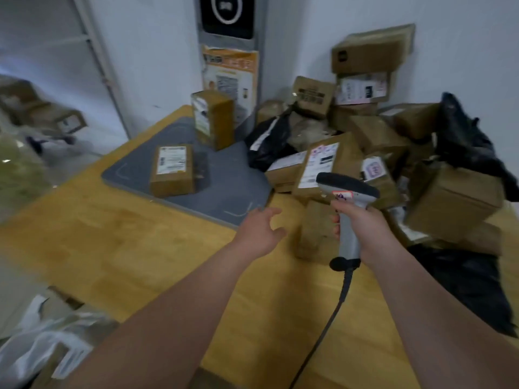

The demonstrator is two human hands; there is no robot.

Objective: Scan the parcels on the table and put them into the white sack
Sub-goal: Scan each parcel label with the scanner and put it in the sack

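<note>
The right grip [362,228] is curled tight round the handle of a grey barcode scanner [346,189], and the scanner's black cable [334,313] hangs down from it toward the person. The left grip [258,234] is beside it, fingers spread apart and holding nothing, held out over the wooden worktop [112,234]. Between the two grips sits a small brown box [314,228], not yet touched. Just past the scanner's nose lies a labelled box [323,161], and a big pile of parcels [449,197] and black bags [463,141] spreads out past the right grip. Farther off past the left grip, a flat box [172,169] and a tall box [213,119] rest on a grey mat [224,192]. The white sack [42,346] is way back, low down on the left grip's side, off the worktop edge. It looks like the step is picking the next parcel to scan. Next, the left grip likely needs to take hold of a box and turn its label to the scanner.
</note>
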